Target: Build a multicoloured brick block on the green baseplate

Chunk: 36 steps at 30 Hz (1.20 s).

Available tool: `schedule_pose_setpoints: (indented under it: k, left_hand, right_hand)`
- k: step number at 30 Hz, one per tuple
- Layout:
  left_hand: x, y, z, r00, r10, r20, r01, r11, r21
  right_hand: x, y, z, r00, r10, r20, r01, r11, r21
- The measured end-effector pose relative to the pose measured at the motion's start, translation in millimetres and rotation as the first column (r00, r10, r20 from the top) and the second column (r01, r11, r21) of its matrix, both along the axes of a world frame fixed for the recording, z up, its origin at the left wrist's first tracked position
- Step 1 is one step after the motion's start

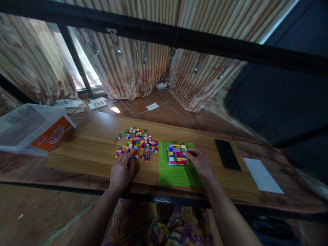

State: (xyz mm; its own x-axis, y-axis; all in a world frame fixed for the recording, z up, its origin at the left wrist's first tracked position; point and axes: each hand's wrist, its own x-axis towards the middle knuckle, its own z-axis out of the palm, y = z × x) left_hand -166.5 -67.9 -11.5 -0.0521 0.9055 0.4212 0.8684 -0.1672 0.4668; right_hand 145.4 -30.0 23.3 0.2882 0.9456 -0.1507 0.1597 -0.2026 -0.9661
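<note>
My left hand point(122, 172) rests at the near edge of a pile of small coloured toy bricks point(139, 138), its fingers curled down among them. What those fingers hold, if anything, is hidden. A green studded baseplate point(167, 177) lies right of the pile. On it stands a rectangular block built of many-coloured bricks point(177, 154). The closed fingertips of my right hand point(200, 161) touch this block at its upper right corner. Anything pinched between them is too small to make out.
A black phone point(227, 154) and a white sheet of paper point(262, 175) lie to the right. At the far left stands a clear plastic bin point(23, 126) with an orange label. A dark bar point(153, 30) crosses above the wooden tabletop point(87, 150). Curtains hang behind.
</note>
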Motion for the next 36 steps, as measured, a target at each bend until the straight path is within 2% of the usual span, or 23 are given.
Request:
schedule_pose_setpoints:
  k: [6, 11, 18, 27, 34, 36]
  left_hand:
    - [-0.4, -0.4, -1.5, 1.0, 0.003, -0.007, -0.003, 1.0, 0.002]
    - [0.4, -0.8, 0.2, 1.0, 0.008, -0.006, -0.008, 1.0, -0.01]
    - [1.2, -0.9, 0.3, 1.0, 0.01, -0.02, -0.01, 1.0, -0.013]
    - [1.5, -1.7, 1.6, 1.0, 0.008, -0.014, -0.009, 1.0, -0.021]
    - [1.8, -1.9, 1.5, 1.0, 0.001, -0.023, -0.001, 1.0, -0.027]
    - [1.7, -2.1, 1.6, 1.0, -0.004, -0.026, 0.004, 1.0, -0.027]
  right_hand:
    - [2.6, -1.1, -2.1, 0.996, -0.062, -0.06, 0.062, 0.998, -0.003]
    - [-4.5, 3.4, 0.7, 0.999, -0.026, -0.038, 0.025, 1.0, -0.013]
    - [-8.6, 3.8, 4.0, 0.998, -0.039, -0.046, 0.038, 0.999, -0.025]
    - [-11.2, 5.5, -0.1, 0.998, -0.035, 0.057, 0.036, 0.999, -0.014]
    - [-5.7, 9.4, -12.2, 0.999, 0.047, 0.018, -0.048, 0.996, 0.076]
    - [-2.9, 10.6, -13.2, 0.994, 0.091, 0.056, -0.097, 0.99, 0.105]
